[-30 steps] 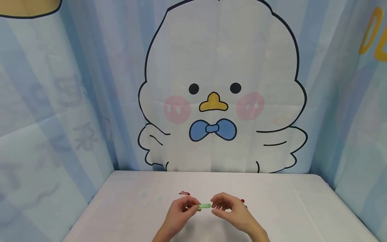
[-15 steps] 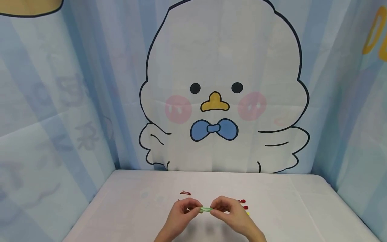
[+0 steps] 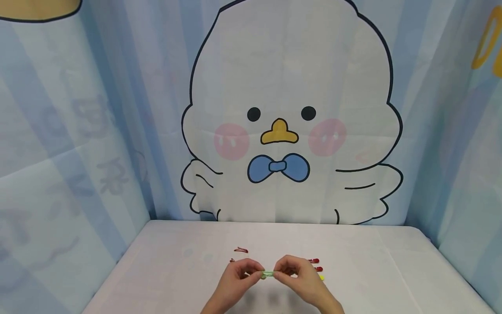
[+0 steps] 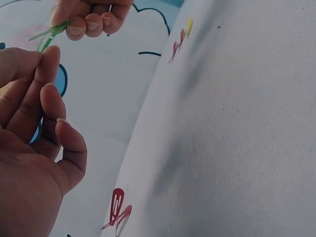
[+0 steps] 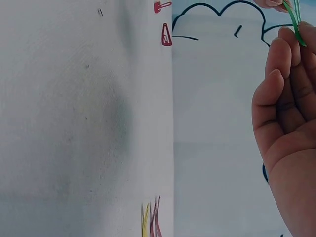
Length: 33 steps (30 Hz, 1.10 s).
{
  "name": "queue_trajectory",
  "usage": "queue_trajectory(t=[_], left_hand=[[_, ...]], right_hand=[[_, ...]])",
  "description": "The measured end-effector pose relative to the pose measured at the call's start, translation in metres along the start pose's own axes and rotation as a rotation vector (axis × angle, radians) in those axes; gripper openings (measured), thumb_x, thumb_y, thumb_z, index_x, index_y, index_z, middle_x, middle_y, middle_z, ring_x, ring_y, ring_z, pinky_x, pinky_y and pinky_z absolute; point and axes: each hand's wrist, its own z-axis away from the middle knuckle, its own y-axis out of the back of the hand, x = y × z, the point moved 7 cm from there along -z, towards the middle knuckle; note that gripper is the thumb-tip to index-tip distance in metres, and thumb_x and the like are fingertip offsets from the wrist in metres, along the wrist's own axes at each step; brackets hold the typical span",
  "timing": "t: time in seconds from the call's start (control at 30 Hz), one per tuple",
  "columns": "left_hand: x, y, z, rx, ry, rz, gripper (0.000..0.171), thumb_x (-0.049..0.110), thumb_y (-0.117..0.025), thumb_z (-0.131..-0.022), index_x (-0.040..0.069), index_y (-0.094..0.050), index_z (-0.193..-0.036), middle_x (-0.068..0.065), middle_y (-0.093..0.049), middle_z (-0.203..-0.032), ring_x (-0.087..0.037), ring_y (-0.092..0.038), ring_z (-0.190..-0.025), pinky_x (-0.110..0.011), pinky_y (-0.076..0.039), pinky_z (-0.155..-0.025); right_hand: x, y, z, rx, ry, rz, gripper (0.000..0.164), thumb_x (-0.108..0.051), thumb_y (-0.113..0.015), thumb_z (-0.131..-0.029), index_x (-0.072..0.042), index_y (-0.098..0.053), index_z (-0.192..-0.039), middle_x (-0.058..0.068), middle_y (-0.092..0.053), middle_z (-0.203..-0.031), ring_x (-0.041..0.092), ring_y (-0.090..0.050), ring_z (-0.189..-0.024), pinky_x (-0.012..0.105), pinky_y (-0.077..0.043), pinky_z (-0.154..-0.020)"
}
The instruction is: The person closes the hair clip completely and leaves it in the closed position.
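A green snap hair clip (image 3: 268,274) is held level above the table between both hands. My left hand (image 3: 239,281) pinches one end between thumb and forefinger, and my right hand (image 3: 298,277) pinches the other. Seen in the left wrist view, the strips of the green clip (image 4: 44,40) stand spread apart, and the other fingers of the left hand (image 4: 29,148) are loosely bent. At the upper right of the right wrist view, the green clip (image 5: 295,22) shows above the right hand (image 5: 296,123). Fingertips cover both ends of the clip.
Behind the left hand two red hair clips lie on the white table (image 3: 176,261), one red clip (image 3: 241,250) with its strips spread. Past the right hand lie two red clips (image 3: 319,269) and a yellow clip (image 3: 322,277), partly hidden. A cartoon-printed curtain (image 3: 157,131) stands behind.
My right hand has come in from slightly apart and taken the free end of the green hair clip. Both hands have lowered a little.
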Motion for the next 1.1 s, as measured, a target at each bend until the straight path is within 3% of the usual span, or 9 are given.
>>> queue_trajectory(t=[0.27, 0.6, 0.83, 1.1], left_hand=[[-0.0016, -0.0032, 0.0017, -0.033, 0.012, 0.046, 0.018, 0.006, -0.069, -0.093, -0.001, -0.071, -0.11, -0.003, -0.07, -0.098, -0.016, -0.059, -0.087, -0.027, -0.05, -0.071], [0.0011, -0.0039, -0.0016, 0.06, -0.017, -0.02, 0.014, 0.011, -0.074, -0.091, 0.002, -0.071, -0.101, -0.002, -0.067, -0.093, -0.016, -0.057, -0.083, -0.026, -0.048, -0.068], [0.0022, -0.0022, 0.0012, 0.098, -0.014, -0.045, 0.011, 0.009, -0.075, -0.089, 0.002, -0.071, -0.096, -0.001, -0.067, -0.085, -0.015, -0.056, -0.076, -0.024, -0.045, -0.066], [0.0024, -0.0014, 0.0012, 0.123, -0.034, -0.063, 0.008, 0.004, -0.075, -0.085, 0.001, -0.072, -0.092, 0.001, -0.065, -0.077, -0.009, -0.053, -0.067, -0.021, -0.043, -0.06]], right_hand=[[0.0003, 0.0031, 0.0029, 0.076, -0.007, -0.007, 0.009, -0.008, -0.074, -0.091, -0.003, -0.068, -0.094, 0.001, -0.067, -0.084, 0.01, -0.06, -0.074, 0.027, -0.051, -0.068], [-0.0071, 0.0034, 0.0023, 0.099, 0.05, 0.005, 0.01, -0.007, -0.074, -0.091, 0.0, -0.067, -0.093, 0.002, -0.068, -0.082, 0.009, -0.059, -0.071, 0.026, -0.051, -0.065], [-0.0014, -0.0004, 0.001, 0.094, -0.001, 0.015, 0.012, -0.008, -0.075, -0.091, 0.0, -0.067, -0.094, 0.0, -0.067, -0.082, 0.009, -0.058, -0.07, 0.026, -0.05, -0.065], [-0.0035, -0.0016, 0.0006, 0.099, 0.024, 0.055, 0.007, -0.007, -0.074, -0.091, -0.005, -0.067, -0.091, -0.002, -0.067, -0.081, 0.008, -0.057, -0.069, 0.026, -0.049, -0.064]])
